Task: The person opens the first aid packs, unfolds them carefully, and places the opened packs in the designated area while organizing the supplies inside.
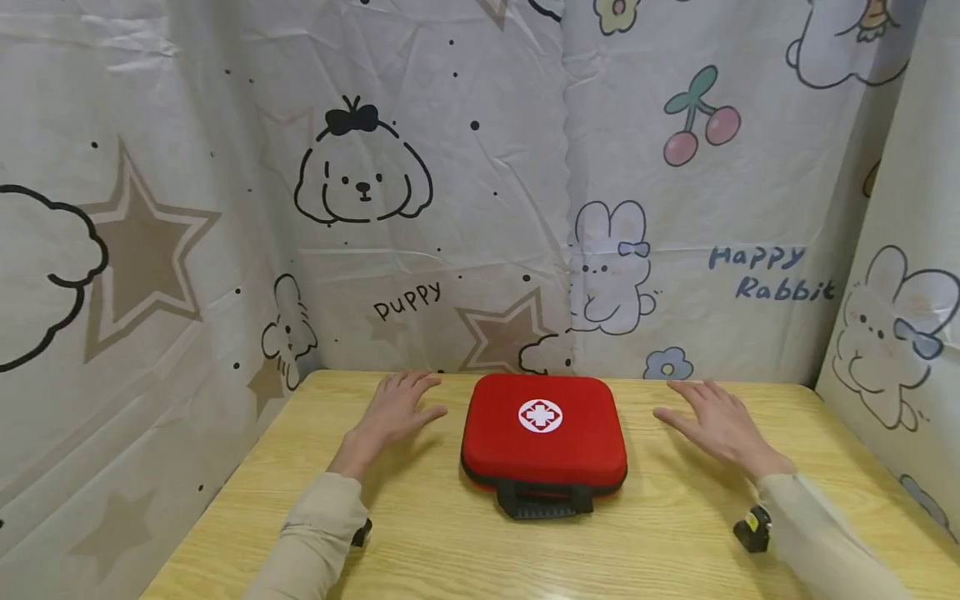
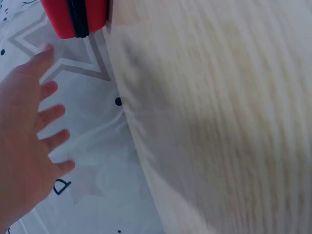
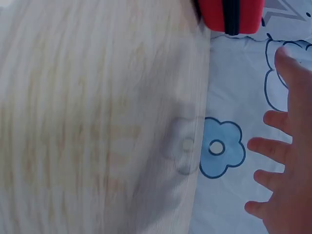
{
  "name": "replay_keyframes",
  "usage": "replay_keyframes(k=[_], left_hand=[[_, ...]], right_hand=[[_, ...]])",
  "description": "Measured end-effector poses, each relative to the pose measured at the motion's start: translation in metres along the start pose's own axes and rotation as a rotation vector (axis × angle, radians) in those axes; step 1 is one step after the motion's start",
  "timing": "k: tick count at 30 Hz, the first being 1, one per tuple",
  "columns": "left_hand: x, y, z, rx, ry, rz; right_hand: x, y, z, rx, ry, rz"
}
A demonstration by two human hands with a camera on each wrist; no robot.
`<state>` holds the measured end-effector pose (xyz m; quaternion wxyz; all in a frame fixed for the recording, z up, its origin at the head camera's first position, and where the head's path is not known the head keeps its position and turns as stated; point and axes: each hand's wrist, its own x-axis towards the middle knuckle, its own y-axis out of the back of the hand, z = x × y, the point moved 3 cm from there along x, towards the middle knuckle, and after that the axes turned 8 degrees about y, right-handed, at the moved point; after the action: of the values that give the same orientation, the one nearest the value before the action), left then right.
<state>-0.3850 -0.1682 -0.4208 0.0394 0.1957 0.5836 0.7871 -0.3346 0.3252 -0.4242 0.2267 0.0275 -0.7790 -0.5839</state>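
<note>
A red first-aid case (image 1: 543,450) with a white cross emblem on its lid lies closed on the table, its black handle (image 1: 543,506) toward me. My left hand (image 1: 393,412) hovers to the left of the case, fingers spread, apart from it. On the other side, my right hand (image 1: 716,423) is held above the table with its fingers spread too, touching nothing. Each wrist view shows a bare hand and a corner of the case, with a gap between them; the left wrist view has the case (image 2: 75,17) at its top.
The wooden table (image 1: 435,558) ends at a back edge against a printed cloth curtain (image 1: 480,208), which also hangs at left and right. Dark devices are strapped under both wrists, the right one (image 1: 752,529) showing a yellow mark.
</note>
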Motion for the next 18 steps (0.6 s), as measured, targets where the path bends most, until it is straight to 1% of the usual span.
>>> replay_keyframes(k=[3,5,8,10,14,18], left_hand=[[0.005,0.002,0.008,-0.037,-0.069,0.012],[0.007,0.003,0.016,-0.072,-0.129,0.005],[0.01,0.004,0.03,-0.109,-0.224,-0.02],[0.011,0.004,0.04,-0.116,-0.275,-0.033],[0.011,0.006,0.062,-0.129,-0.325,-0.078],[0.01,0.009,0.082,-0.163,-0.356,-0.124]], right_hand=[[0.005,0.002,-0.005,0.04,0.038,0.069],[0.008,0.003,-0.009,0.077,0.054,0.087],[0.014,0.003,-0.016,0.168,0.054,0.076],[0.018,0.002,-0.02,0.222,0.052,0.058],[0.024,-0.003,-0.03,0.291,0.061,0.036],[0.031,-0.009,-0.04,0.318,0.089,0.027]])
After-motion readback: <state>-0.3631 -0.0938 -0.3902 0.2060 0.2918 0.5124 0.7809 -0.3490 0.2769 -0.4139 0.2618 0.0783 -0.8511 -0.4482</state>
